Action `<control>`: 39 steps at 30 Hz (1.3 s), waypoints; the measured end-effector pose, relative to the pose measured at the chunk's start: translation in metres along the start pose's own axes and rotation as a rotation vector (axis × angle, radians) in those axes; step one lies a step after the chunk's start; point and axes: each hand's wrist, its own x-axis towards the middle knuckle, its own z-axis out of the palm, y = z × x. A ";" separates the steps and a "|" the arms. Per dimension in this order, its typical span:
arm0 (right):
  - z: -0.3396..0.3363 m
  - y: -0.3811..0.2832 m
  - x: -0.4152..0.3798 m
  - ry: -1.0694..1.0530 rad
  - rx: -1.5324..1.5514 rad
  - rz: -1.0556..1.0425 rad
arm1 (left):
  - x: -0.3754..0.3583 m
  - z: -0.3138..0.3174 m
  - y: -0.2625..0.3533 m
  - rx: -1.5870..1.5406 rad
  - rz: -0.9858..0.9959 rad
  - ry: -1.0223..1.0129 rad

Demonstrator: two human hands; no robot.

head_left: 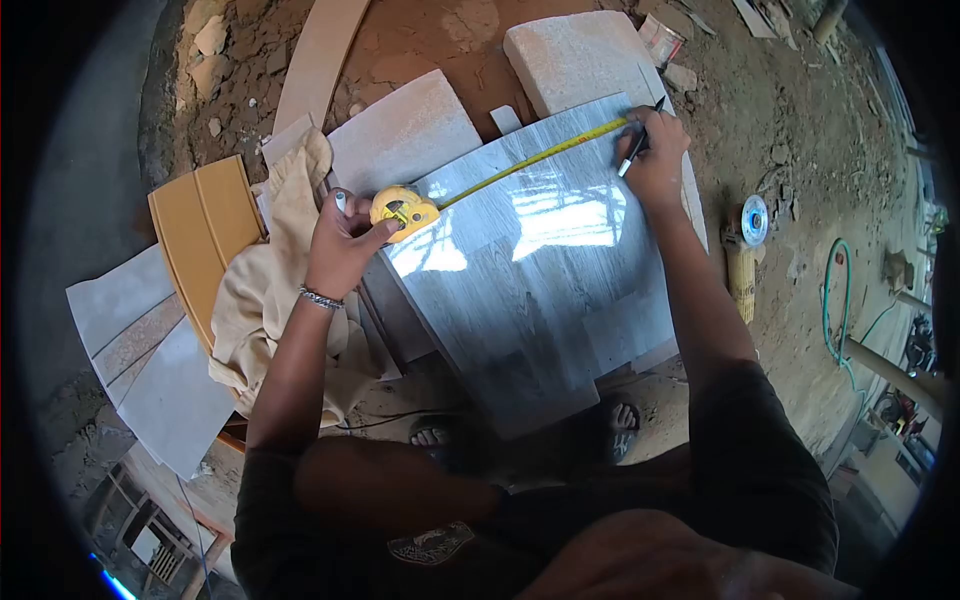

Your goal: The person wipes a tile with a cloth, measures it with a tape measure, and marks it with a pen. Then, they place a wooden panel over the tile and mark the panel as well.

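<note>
My left hand (340, 245) is closed on a yellow tape measure (422, 222), its thumb on the case. A small white-ended object (340, 201) sticks up between its fingers. From the case the yellow blade (535, 160) runs out along the far edge of a glossy grey wood-look tile (570, 300). At the tile's far right corner, my right hand (662, 160) grips a black marker (637, 150) with a white end, its fingers right at the blade's end. Bright reflections cover part of the tile.
Pale blocks (405, 125) lie beyond the tile, another block (575, 60) farther right. A beige cloth (265, 300) drapes at left beside a tan panel (205, 215) and cut tile pieces (180, 390). On the dirt at right are an angle grinder (741, 280) and a green hose (828, 300).
</note>
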 end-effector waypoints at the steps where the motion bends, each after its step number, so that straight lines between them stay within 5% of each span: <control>1: 0.000 -0.002 0.000 0.005 0.004 -0.007 | -0.001 0.000 0.002 0.028 -0.001 0.008; 39: 0.005 0.005 0.000 0.042 -0.037 -0.050 | -0.001 0.000 -0.005 0.096 0.041 0.079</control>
